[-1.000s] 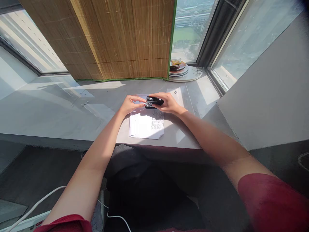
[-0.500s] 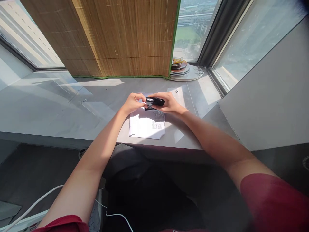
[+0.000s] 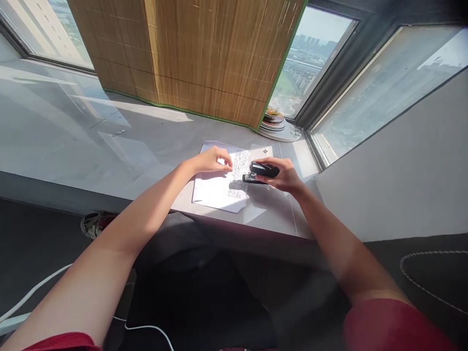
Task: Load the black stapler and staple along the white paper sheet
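Note:
A black stapler [image 3: 262, 171] is gripped in my right hand [image 3: 283, 175], just off the right edge of a printed white paper [image 3: 221, 183]. The paper lies on a grey window ledge [image 3: 146, 141] near its front edge. My left hand [image 3: 214, 160] rests on the paper's upper part, fingers curled with their tips pressed together on the sheet. The two hands are a short way apart, with the stapler's front end pointing towards the left hand.
A bamboo blind [image 3: 204, 53] leans against the window at the back. A stack of plates [image 3: 278, 126] sits in the ledge's back right corner. A grey wall [image 3: 395, 165] closes the right side. White cables [image 3: 32, 292] and a shoe [image 3: 93, 223] lie on the floor below.
My right hand has carried the stapler to the right, away from the left hand and off the paper's top. The camera has tilted and shifted, so the ledge now runs at a slant.

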`<state>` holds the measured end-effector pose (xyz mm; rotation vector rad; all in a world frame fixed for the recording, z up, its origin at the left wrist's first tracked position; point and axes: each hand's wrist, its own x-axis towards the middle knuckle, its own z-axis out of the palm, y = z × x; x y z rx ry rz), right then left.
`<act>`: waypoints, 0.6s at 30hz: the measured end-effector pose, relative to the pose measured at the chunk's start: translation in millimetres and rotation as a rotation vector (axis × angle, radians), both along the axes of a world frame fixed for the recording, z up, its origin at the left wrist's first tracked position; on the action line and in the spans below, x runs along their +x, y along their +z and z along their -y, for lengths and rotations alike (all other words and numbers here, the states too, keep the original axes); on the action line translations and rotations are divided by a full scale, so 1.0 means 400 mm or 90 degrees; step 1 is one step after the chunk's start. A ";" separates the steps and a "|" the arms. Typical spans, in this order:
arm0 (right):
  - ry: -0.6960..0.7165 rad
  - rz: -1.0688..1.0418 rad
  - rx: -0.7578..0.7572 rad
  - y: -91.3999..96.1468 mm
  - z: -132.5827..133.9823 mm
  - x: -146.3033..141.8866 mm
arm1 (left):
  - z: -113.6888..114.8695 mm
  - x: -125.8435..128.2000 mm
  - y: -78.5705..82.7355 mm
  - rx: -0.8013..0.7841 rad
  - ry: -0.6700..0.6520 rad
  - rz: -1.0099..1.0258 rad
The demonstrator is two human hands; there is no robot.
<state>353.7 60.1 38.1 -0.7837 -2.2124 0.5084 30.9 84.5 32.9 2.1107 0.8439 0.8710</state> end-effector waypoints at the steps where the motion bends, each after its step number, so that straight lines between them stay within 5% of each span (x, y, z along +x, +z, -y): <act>1: -0.010 0.004 -0.019 -0.010 0.025 0.029 | 0.003 0.003 0.003 -0.013 -0.039 -0.011; 5: -0.077 -0.022 -0.074 -0.053 0.135 0.102 | 0.038 0.020 0.015 0.032 -0.102 -0.116; 9: -0.106 -0.021 -0.057 -0.066 0.207 0.091 | 0.134 0.060 0.014 0.087 -0.008 -0.281; 14: -0.107 -0.011 -0.024 -0.063 0.213 0.055 | 0.251 0.127 -0.002 0.029 0.081 -0.366; 18: -0.110 0.012 0.022 -0.060 0.213 0.056 | 0.275 0.156 -0.041 0.055 0.111 -0.334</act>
